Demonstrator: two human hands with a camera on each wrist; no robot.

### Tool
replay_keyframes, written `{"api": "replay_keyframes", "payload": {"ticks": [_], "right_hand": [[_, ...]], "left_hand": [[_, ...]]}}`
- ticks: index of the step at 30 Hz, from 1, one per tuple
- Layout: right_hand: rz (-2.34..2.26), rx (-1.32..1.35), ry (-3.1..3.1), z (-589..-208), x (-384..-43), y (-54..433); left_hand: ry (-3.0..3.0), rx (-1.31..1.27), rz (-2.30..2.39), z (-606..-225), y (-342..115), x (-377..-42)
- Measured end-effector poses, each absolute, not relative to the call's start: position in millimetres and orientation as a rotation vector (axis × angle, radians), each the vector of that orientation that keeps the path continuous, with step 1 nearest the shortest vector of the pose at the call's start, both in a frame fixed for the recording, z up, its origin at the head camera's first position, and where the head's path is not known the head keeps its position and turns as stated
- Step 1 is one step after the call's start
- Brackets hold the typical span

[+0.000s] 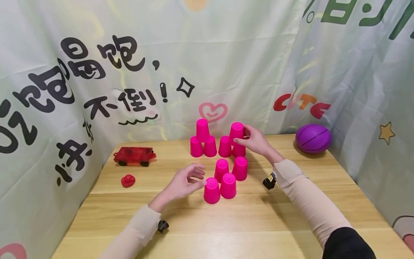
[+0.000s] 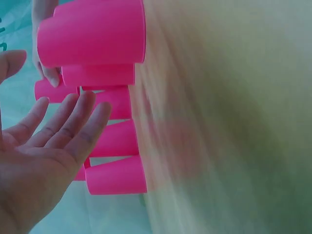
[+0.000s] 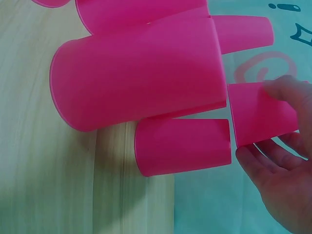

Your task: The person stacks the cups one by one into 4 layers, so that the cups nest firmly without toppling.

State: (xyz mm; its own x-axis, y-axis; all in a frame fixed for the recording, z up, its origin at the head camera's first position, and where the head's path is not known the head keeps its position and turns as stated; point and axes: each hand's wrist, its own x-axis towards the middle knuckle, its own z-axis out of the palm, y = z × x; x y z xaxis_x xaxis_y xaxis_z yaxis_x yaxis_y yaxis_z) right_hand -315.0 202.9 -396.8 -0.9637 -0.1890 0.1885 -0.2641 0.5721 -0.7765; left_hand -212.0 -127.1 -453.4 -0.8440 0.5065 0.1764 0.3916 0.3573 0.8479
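Note:
My right hand [image 1: 257, 142] grips a pink cup [image 1: 237, 130] between thumb and fingers. This cup is upside down at the top of two others, and the right wrist view shows its rim right at the base of the lower cup [image 3: 185, 146]. Beside that group, another upturned cup [image 1: 202, 130] rests across two cups at the back. My left hand [image 1: 184, 181], fingers spread and loosely bent, is beside the front left cup [image 1: 211, 192] with its thumb tip right at the cup's side. Nothing is in its palm in the left wrist view [image 2: 44, 151].
Several more upturned pink cups [image 1: 228, 187] stand close together in front of the two stacks. A red toy car [image 1: 134, 156] and a small red hat-shaped object [image 1: 128, 181] are at the left of the wooden table [image 1: 245, 233]. A purple ball [image 1: 313, 138] lies back right. Printed curtains border the table.

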Motion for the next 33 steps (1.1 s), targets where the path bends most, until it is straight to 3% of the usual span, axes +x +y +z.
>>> {"api": "replay_keyframes", "payload": {"ticks": [33], "right_hand": [[1.36,0.369,-2.713,-399,-331,196]], "left_hand": [[2.399,0.85,1.497,-465,-113,-196]]}}
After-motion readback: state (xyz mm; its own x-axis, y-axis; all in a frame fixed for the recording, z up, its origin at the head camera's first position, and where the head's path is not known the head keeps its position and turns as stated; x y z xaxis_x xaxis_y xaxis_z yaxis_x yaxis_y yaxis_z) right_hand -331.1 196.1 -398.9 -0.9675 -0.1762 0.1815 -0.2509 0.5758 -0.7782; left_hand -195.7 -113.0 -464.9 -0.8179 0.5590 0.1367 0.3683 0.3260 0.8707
